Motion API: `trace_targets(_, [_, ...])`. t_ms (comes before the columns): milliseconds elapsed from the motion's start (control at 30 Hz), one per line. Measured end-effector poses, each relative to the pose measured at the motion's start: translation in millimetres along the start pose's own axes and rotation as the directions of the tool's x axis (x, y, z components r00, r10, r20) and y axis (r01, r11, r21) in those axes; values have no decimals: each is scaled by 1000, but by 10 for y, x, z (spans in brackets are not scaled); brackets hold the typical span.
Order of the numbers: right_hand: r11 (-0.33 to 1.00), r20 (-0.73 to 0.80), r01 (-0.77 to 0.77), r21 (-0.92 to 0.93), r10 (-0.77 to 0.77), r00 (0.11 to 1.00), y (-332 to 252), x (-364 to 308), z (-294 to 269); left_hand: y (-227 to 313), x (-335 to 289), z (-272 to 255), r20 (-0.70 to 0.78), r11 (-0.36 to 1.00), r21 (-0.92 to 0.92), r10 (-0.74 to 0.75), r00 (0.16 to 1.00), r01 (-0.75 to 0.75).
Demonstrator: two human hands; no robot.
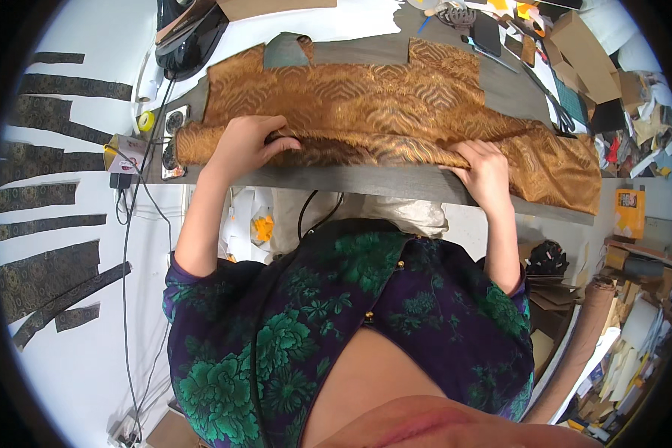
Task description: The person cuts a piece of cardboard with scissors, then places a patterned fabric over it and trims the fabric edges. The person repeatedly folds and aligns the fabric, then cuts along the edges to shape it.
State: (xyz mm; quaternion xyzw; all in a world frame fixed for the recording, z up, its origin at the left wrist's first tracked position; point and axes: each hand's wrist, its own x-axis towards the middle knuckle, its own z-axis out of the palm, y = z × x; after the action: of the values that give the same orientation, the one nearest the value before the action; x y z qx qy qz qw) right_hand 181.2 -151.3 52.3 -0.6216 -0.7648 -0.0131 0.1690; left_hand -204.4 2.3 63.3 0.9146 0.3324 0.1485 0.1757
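Note:
A golden-brown patterned brocade fabric [351, 89] is spread over the dark table, its near edge gathered into a loose roll or fold. At the left part of this edge, my left hand [252, 142] is curled round the fabric, thumb and forefinger bent with a dark gap between them; its other fingers are mostly hidden. My right hand [485, 170] grips the folded edge farther right, fingers over the top and thumb on the near side. Between my hands the fold runs along the table's front edge. To the right of my right hand, the cloth drapes in wrinkles over the corner.
The grey table edge [351, 181] runs before me. Scissors [556, 104], a phone [487, 36] and an open cardboard box [584, 63] lie at the back right. A power strip [173, 142] and cables are left. Dark fabric strips [78, 86] hang on the left wall.

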Motion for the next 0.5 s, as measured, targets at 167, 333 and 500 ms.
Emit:
trace_targets(167, [955,152,49,294,-97,984,96,24,-116,-85,-175,419,31,990,-46,-128,991,130])
trace_targets(333, [946,117,-199,256,174,978,159,695,-146,-171,111,165,-75,993,-55,-109,991,105])
trace_targets(500, [990,-124,-39,-136,21,992,974,1238,720,-1279,523,380,-263,918,381,-8,965,111])
